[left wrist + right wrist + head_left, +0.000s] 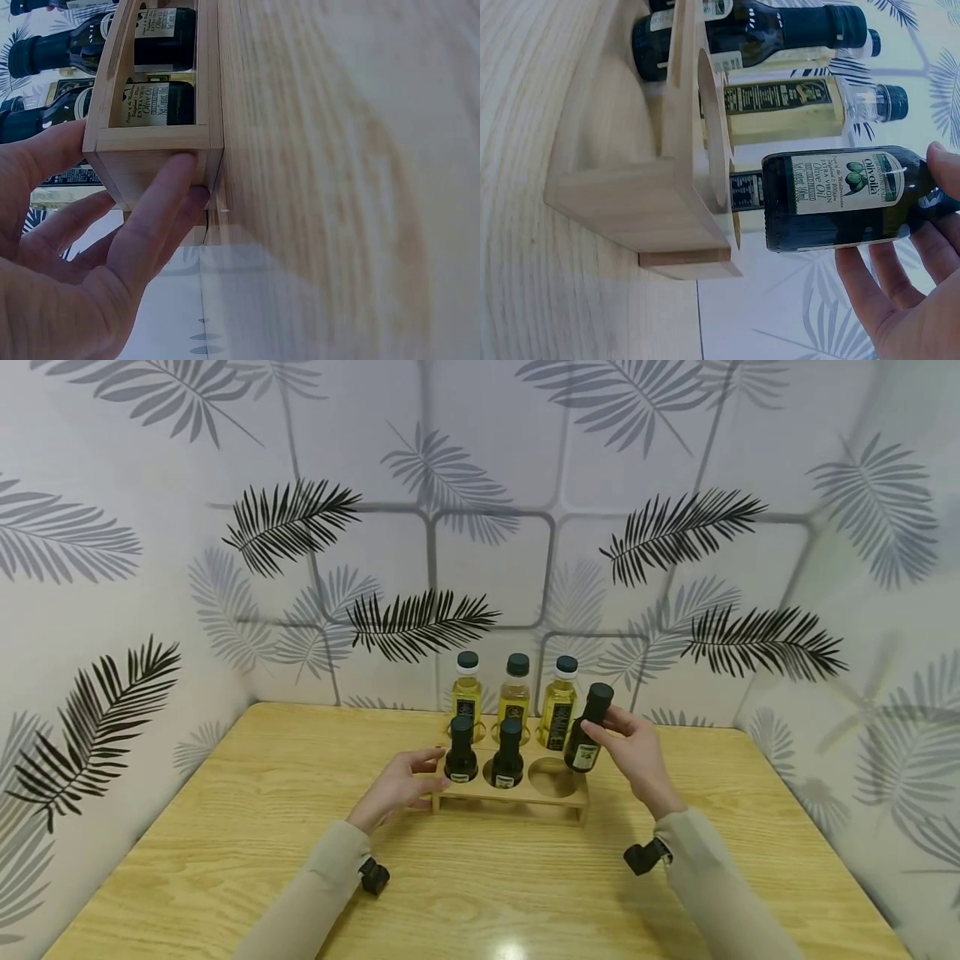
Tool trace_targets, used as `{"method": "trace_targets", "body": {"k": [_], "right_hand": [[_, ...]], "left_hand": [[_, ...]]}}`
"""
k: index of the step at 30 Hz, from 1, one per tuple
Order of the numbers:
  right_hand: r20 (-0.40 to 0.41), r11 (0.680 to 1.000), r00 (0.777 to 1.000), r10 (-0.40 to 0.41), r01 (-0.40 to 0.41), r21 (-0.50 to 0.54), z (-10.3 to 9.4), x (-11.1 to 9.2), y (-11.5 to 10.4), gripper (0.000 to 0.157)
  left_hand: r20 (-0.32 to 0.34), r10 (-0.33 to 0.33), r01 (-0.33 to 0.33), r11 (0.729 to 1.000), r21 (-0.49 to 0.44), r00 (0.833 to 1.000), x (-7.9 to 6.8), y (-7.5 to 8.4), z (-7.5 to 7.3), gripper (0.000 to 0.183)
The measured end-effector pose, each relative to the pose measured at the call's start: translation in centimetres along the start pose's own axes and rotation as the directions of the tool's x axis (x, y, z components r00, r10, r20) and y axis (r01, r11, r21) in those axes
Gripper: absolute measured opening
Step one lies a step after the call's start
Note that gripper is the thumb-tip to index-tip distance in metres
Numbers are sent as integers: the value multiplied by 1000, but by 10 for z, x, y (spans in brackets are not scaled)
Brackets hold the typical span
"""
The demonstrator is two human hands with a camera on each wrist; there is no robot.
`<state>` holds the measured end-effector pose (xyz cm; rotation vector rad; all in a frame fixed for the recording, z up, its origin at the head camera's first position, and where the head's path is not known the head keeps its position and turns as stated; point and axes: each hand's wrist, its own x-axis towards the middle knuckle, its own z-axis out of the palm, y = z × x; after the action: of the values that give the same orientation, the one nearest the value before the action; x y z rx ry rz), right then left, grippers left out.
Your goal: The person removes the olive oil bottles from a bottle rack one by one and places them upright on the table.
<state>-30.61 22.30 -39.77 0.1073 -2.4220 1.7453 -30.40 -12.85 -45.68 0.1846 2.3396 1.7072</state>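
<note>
My right hand (637,758) holds a small dark olive oil bottle (587,737) by its neck, tilted, beside the front right hole of a wooden bottle rack (480,792). In the right wrist view this olive oil bottle (840,196) shows a pale label with green olives, and its base is outside the round hole (714,131). My left hand (397,787) grips the rack's left end; in the left wrist view its fingers (161,206) lie against the end panel. Two dark bottles (461,756) stand in the front row's other holes.
Three clear bottles of yellow oil (514,697) with dark caps stand in the rack's back row. The rack rests on a wood-grain table (300,860), close to a wall (495,568) with a leaf pattern.
</note>
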Motion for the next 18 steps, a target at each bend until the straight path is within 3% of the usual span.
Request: {"method": "trace_targets", "body": {"k": [10,18], "right_hand": [[-27,1000,1000,6,-6,-13,-12,7,1,56],[-43,999,999,5,-7,-33,-20,14,13,54]], "left_hand": [[7,22,-22,1000,0,1000,1,-1,-3,61],[8,62,-62,998,14,998,2,-2,-2,60]]}}
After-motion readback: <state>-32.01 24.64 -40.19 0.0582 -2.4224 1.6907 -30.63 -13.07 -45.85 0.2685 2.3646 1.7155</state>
